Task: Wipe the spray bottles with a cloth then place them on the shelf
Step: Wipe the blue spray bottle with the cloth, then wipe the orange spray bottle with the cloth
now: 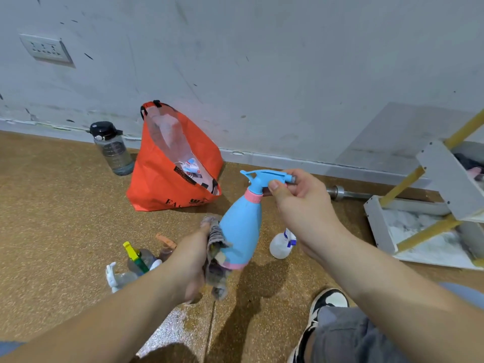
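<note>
A light blue spray bottle (pixel 242 229) with pink bands hangs tilted above the floor. My right hand (pixel 298 203) grips its trigger head at the top. My left hand (pixel 192 258) holds a grey striped cloth (pixel 216 258) pressed against the bottle's lower left side. On the floor lie more spray bottles: a white one (pixel 281 243) just right of the blue bottle, and a cluster with yellow, orange and white heads (pixel 136 260) to the left, partly hidden by my left arm. The white shelf (pixel 429 224) with yellow posts stands at the right.
An orange bag (pixel 167 184) leans open against the wall, with a dark-capped water bottle (pixel 111 148) to its left. A metal bar (pixel 340 192) lies along the skirting. My shoe (pixel 324 307) and knee are at the bottom right on the brown floor.
</note>
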The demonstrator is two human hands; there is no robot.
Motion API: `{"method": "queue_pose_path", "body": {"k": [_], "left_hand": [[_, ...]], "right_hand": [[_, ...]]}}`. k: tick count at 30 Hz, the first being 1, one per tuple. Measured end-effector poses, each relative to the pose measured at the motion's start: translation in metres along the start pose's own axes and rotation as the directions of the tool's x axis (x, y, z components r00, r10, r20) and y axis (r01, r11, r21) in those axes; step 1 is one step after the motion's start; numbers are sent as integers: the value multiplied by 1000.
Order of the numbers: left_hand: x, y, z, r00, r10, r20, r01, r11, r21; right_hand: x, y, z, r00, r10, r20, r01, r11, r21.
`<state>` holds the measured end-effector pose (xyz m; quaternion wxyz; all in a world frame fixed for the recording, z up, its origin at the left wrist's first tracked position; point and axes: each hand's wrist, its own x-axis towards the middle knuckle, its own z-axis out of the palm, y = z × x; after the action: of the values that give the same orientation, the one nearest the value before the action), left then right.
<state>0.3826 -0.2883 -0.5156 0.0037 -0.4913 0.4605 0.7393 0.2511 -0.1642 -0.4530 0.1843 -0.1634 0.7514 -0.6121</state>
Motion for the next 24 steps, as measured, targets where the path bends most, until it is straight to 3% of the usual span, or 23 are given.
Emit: {"method": "queue_pose_path", "body": {"k": [3,9,12,15,20,24], "left_hand": [[-4,-4,5,999,-32,35,37,990,-137],[-19,-9,7,999,31,-15,-28,989,145],[-28,-13,9,998,59,24,-62,985,159],[-27,-15,12,995,82,56,-90,985,151],[-11,-24,24,993,60,102,-85,960,267],[8,-38,46,994,29,104,-63,937,345]], "right_hand": [[-2,6,-8,998,9,-65,-11,1000,-21],[-21,16,-29,988,-118,-97,93,967,-237],[-18,30,-48,985,-141,-97,85,895,-438],[-12,52,-62,992,-60,-112,-14,822,-569],[0,112,-73,943,162,-290,-280,858,-432],[3,169,-74,843,365,-396,-475,850,-228]]}}
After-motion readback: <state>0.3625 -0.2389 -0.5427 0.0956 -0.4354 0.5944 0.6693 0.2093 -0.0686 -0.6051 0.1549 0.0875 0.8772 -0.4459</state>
